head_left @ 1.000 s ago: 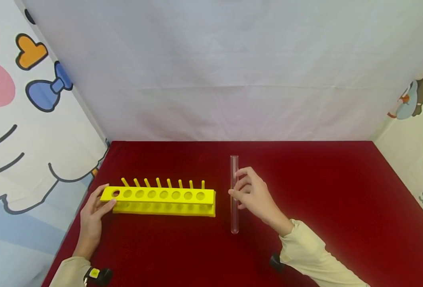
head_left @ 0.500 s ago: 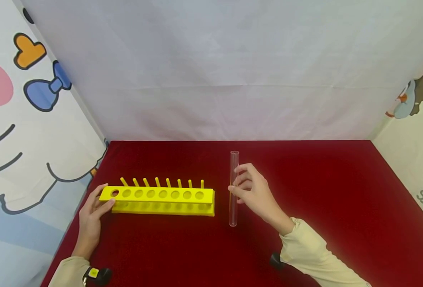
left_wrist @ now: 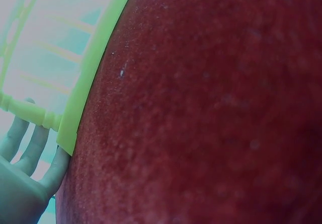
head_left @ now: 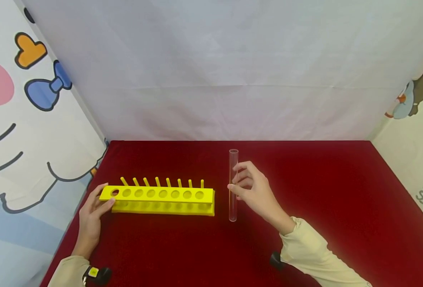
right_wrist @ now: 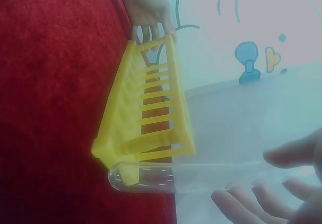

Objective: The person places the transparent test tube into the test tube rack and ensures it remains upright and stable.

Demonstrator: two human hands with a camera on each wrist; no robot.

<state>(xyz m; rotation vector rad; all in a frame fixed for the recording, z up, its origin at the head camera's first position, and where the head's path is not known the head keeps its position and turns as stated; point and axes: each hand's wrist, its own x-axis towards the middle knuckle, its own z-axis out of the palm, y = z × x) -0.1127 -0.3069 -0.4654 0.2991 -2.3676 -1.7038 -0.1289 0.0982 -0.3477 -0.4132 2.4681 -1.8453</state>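
Note:
My left hand (head_left: 91, 221) grips the left end of a yellow test tube rack (head_left: 169, 196), thumb in front and fingers behind. In the left wrist view, fingers (left_wrist: 35, 151) curl round the end of the rack (left_wrist: 90, 68) by its post. To the right of the rack, my right hand (head_left: 256, 191) pinches a clear glass test tube (head_left: 233, 207) between thumb and fingers. The tube is held nearly upright with its mouth up and rounded end down. In the right wrist view, the rounded end of the tube (right_wrist: 151, 177) appears beside the rack's near end.
A dark red cloth (head_left: 304, 199) covers the table. Several pegs (head_left: 168, 182) stick up along the rack's back, behind a row of round holes. A white curtain (head_left: 233, 79) hangs behind, with cartoon-printed sheets (head_left: 28, 159) at the sides.
My right hand has raised the test tube a little, and its lower end has moved up and slightly left. The left hand and the rack have stayed in place.

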